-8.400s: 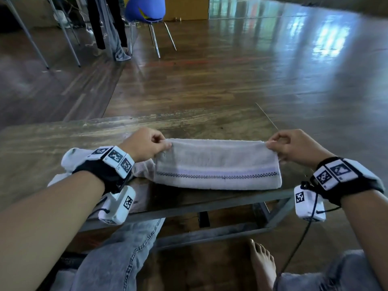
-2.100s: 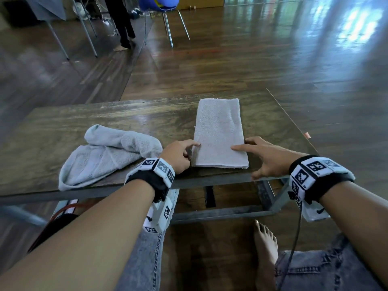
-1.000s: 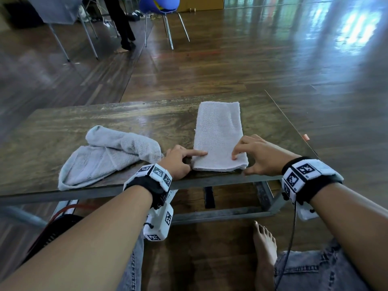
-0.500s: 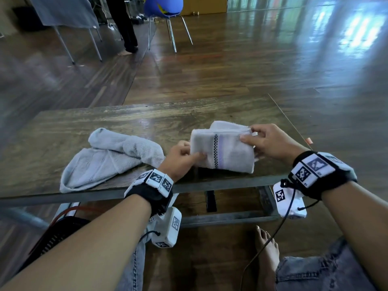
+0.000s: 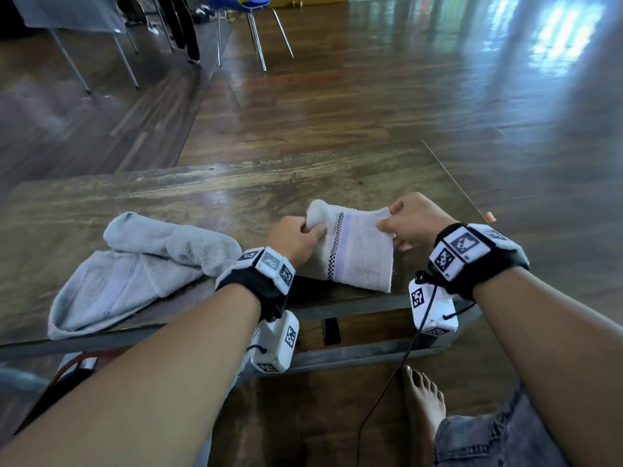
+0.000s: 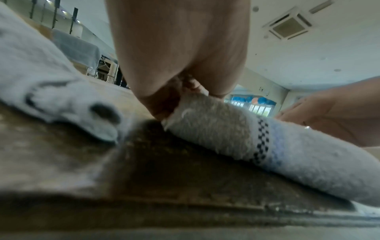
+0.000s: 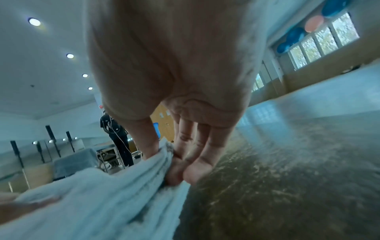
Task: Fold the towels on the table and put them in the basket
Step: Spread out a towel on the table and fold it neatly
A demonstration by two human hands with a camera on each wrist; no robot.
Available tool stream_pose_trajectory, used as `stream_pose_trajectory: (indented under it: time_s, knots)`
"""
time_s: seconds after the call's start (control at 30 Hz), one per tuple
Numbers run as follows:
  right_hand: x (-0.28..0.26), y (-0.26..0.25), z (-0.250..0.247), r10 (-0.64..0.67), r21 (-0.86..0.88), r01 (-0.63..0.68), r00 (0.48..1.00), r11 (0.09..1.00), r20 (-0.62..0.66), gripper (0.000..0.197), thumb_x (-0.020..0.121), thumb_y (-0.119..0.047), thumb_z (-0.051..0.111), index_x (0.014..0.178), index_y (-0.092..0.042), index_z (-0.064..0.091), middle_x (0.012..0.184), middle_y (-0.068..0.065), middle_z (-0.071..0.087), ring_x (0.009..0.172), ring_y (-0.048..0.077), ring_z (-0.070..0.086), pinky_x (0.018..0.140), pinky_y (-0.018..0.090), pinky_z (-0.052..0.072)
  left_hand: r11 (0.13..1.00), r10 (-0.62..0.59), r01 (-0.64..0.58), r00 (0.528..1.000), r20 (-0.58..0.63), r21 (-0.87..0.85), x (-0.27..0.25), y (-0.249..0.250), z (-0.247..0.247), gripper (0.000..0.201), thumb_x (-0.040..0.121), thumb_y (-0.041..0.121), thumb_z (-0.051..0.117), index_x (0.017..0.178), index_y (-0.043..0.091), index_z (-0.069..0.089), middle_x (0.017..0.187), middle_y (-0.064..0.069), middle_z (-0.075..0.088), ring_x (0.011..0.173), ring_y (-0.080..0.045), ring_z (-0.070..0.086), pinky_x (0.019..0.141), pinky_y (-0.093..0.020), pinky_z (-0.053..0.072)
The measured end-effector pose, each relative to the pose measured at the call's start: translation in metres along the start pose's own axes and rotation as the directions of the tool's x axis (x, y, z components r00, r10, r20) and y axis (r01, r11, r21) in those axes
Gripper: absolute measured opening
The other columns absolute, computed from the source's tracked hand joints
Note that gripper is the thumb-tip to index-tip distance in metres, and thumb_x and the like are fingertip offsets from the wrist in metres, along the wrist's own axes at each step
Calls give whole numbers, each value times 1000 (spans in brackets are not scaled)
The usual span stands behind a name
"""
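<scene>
**Head view: striped towel pinched at both ends, mid-fold at the worktop's near edge**

Left hand (image 5: 296, 242) and right hand (image 5: 413, 220) each pinch an upper corner of the folded striped towel (image 5: 357, 254) between thumb and curled fingers (image 7: 185, 155); its lower edge rests near the worktop (image 5: 202, 197) rim. A second, grey towel (image 5: 135, 264) lies crumpled just beside the left wrist, unfolded. No basket is visible. Risks, as judged: uneven pull could open the layers; the lower edge could slide off the rim; the left wrist may drag the grey towel.
</scene>
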State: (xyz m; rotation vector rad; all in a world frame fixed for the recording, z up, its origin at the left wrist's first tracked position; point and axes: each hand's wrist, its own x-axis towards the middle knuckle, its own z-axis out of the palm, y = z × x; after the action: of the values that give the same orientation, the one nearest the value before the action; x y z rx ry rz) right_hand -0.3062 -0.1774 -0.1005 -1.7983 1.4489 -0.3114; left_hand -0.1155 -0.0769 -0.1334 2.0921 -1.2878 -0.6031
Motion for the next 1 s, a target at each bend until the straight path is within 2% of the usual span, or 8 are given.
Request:
stream_pose_trajectory:
  time_s: [0.13,0.37,0.53,0.73,0.8,0.87,0.93,1.0]
  knots:
    - [10,-3,3,111,30,-111,994,993,23,23,92,-13,59,91,9,66,85,24,72,72,35,75,67,48,64,992,56,-58,998,23,115,16,-5,11,44,97,45,51,61,20,46,65,2,54,68,-24,54,60,-31,35]
    - [12,-10,1,185,108,-184,983,977,7,17,89,-7,57,94,9,59,96,25,68,73,39,74,66,53,63,984,49,-51,999,15,170,27,-8,11,43,95,55,47,66,23,52,67,8,57,68,-19,58,55,-29,34]
    - [2,-12,5,26,-308,-56,995,950,-101,33,87,-29,59,108,-4,53,112,14,60,94,34,66,80,44,57,989,-109,101,991,76,107,25,-1,6,34,78,54,51,79,21,60,76,3,65,69,-19,64,59,-29,45]
    - [-9,-13,-1,-25,-555,8,999,832,-22,25,82,-35,57,73,-12,57,83,7,61,74,27,61,74,35,49,980,-197,192,974,111,54,25,10,-15,25,73,31,73,78,11,59,72,-2,55,63,-21,51,55,-27,39]
    - [-12,-12,-7,3,-598,44,997,800,77,34,80,-45,57,69,-13,62,76,7,65,73,27,64,79,36,53,994,-84,91,990,-110,63,17,11,-19,20,77,29,70,85,14,58,77,1,60,73,-23,58,66,-35,49]
    - [-16,-10,-11,46,-584,101,972,806,231,44,82,-52,54,64,-14,66,71,5,66,69,25,64,75,35,52,992,84,-46,937,-340,118,2,10,-15,17,83,26,62,96,18,55,93,1,62,91,-23,59,82,-40,50]
    - [-19,-6,-11,27,-588,124,970,799,242,47,82,-55,52,59,-16,64,65,1,64,66,22,61,72,34,48,963,168,-76,919,-357,258,-14,10,-3,18,87,31,53,96,18,62,115,-4,58,111,-25,51,97,-43,43]
    - [-21,-4,-7,-124,-627,141,990,766,71,41,79,-53,52,64,-15,58,70,0,63,65,22,58,68,33,43,927,126,-35,967,-222,373,-30,8,12,30,90,36,47,103,18,68,138,-10,50,131,-28,39,109,-47,32]
